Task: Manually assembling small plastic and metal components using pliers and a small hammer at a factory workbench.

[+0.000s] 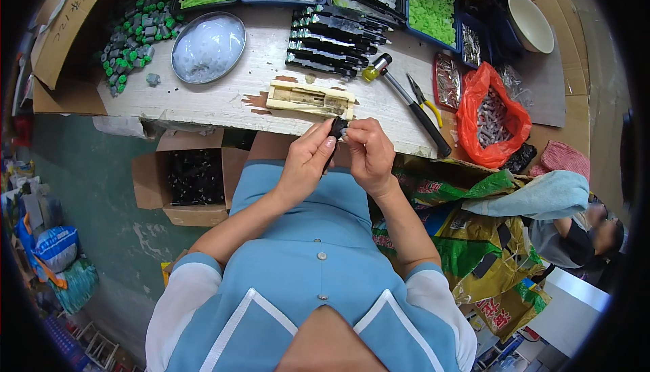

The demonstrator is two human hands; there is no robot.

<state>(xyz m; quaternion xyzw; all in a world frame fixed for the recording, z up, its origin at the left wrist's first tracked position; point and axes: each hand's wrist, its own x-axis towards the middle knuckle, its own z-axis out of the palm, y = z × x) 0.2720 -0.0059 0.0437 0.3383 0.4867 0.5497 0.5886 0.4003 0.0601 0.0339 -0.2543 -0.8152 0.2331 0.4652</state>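
Note:
Just in front of the bench edge, my left hand is closed around a slim black plastic part, whose lower end sticks out under the fingers. My right hand pinches at its upper end; a tiny pale bit shows between the fingertips, too small to name. Directly beyond the hands lies a cream-coloured block fixture with a long recess. Behind that, several long black parts are stacked in a row. A hammer with a yellow face and pliers with yellow handles lie to the right.
A round dish of translucent whitish material and a heap of grey-green small parts sit left. Trays of green pieces and white pieces line the back. Right are a red bag of metal parts and a red tray. An open carton stands below.

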